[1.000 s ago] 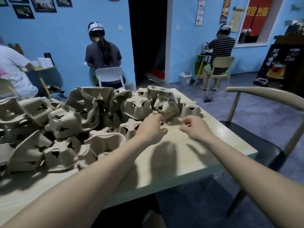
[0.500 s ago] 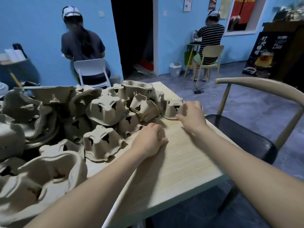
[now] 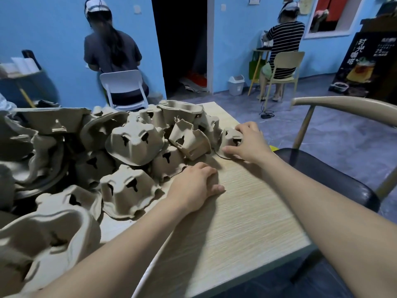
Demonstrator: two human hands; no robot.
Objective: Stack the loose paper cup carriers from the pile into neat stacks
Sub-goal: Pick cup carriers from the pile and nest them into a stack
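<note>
A jumbled pile of brown pulp cup carriers (image 3: pixel 133 143) covers the left and back of the light wooden table (image 3: pixel 247 229). At the pile's right end lies one small carrier (image 3: pixel 229 137), and my right hand (image 3: pixel 249 143) is closed over it, fingers on top and thumb at its near rim. My left hand (image 3: pixel 193 188) rests flat on the table with fingers loosely curled, just right of an upturned carrier (image 3: pixel 126 190), holding nothing. A large carrier (image 3: pixel 43 244) sits close at the lower left.
A tan chair with a dark seat (image 3: pixel 326 175) stands off the table's right edge. Two people sit at the blue back wall with their backs to me, on a white chair (image 3: pixel 122 87) and a tan chair (image 3: pixel 285 67). A small bin (image 3: pixel 236 84) is by the doorway.
My right hand has reached forward and right from the table onto the carrier at the pile's right end and closed on it. My left hand lowered onto the table. The view moved closer.
</note>
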